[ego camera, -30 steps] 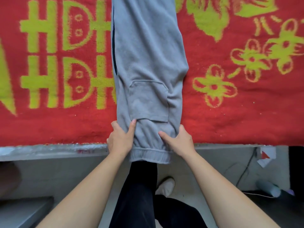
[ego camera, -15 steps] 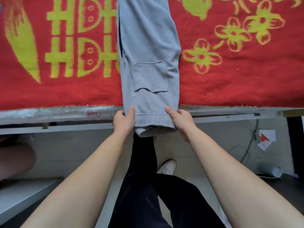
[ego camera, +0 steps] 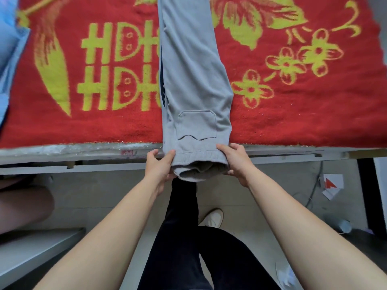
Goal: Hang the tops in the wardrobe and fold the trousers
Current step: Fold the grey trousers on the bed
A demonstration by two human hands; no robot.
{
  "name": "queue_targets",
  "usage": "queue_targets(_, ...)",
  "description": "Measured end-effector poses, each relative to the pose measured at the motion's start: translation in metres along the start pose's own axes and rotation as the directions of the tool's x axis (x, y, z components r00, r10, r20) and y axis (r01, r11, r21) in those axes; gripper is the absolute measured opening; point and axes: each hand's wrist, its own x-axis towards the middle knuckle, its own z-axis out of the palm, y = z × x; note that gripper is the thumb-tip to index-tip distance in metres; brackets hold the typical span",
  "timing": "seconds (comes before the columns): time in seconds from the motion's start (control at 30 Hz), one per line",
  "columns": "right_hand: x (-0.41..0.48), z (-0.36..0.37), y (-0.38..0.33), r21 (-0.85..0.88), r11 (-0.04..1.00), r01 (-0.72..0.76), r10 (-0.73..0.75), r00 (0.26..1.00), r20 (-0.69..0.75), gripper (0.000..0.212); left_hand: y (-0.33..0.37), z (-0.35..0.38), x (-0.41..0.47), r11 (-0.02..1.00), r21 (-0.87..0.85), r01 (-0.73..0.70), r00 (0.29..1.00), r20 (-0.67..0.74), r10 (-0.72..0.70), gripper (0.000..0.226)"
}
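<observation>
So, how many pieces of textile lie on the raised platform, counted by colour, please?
Grey: 1, the trousers
Red with yellow-green pattern: 1, the blanket
Light blue: 1, the fabric at the left edge, kind unclear
Total: 3

Red blanket, yellow-green flowers; white paper on floor.

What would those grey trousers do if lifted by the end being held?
Probably floppy: the grey trousers sag and curl open where their banded end overhangs the edge between the left hand and right hand. Likely light, since fingertip pinches seem enough. They may drag rather than slide, as knit fabric lies on the fuzzy red blanket.
</observation>
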Motion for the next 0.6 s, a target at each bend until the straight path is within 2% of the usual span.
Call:
queue_targets(0.07,0.015,0.007,-0.022,-0.031,0.997,0.069,-0.07,0.998,-0.008,0.056,0.017,0.007,0.015,0.999,-0.002,-0.042,0.999,-0.028,0.042,0.052)
queue_targets(0.13,0.034,0.014,-0.05,-0.037,0.992,0.123,-0.123,0.992,-0.016,0.048,0.041,0.016,0.035,0.998,-0.053,-0.033,0.999,0.011,0.033,0.039)
queue_targets(0.23,0.065,0.022,-0.098,-0.011,0.996,0.093,-0.093,0.996,0.005,0.041,0.081,0.031,0.066,0.995,-0.099,0.018,0.999,0.046,-0.014,0.025)
queue_targets(0.33,0.092,0.031,-0.138,-0.04,0.998,0.039,-0.037,0.998,0.045,0.018,0.12,0.044,0.098,0.983,-0.181,0.042,0.998,0.042,-0.035,0.01)
queue_targets(0.43,0.12,0.039,-0.165,0.138,0.99,0.012,-0.019,0.998,0.055,0.018,0.144,0.055,0.129,0.959,-0.278,0.048,0.995,0.103,-0.02,0.024)
queue_targets(0.47,0.129,0.041,-0.171,0.191,0.981,0.023,-0.031,0.999,0.034,0.02,0.147,0.058,0.139,0.974,-0.224,0.025,0.997,0.079,-0.007,0.035)
queue_targets(0.5,0.141,0.041,-0.172,0.163,0.985,0.058,-0.056,0.998,-0.016,0.023,0.147,0.061,0.148,0.993,-0.118,-0.02,0.999,0.033,0.024,0.044)
queue_targets(0.53,0.152,0.04,-0.171,0.025,0.995,0.099,-0.097,0.992,-0.08,0.029,0.146,0.064,0.156,0.996,0.036,-0.082,0.996,-0.02,0.083,0.053)
queue_targets(0.57,0.162,0.038,-0.165,-0.203,0.97,0.137,-0.168,0.976,-0.142,0.039,0.144,0.067,0.163,0.964,0.222,-0.147,0.985,-0.06,0.164,0.058)
queue_targets(0.6,0.169,0.036,-0.159,-0.419,0.895,0.151,-0.243,0.954,-0.174,0.05,0.141,0.07,0.17,0.893,0.404,-0.201,0.963,-0.084,0.255,0.061)
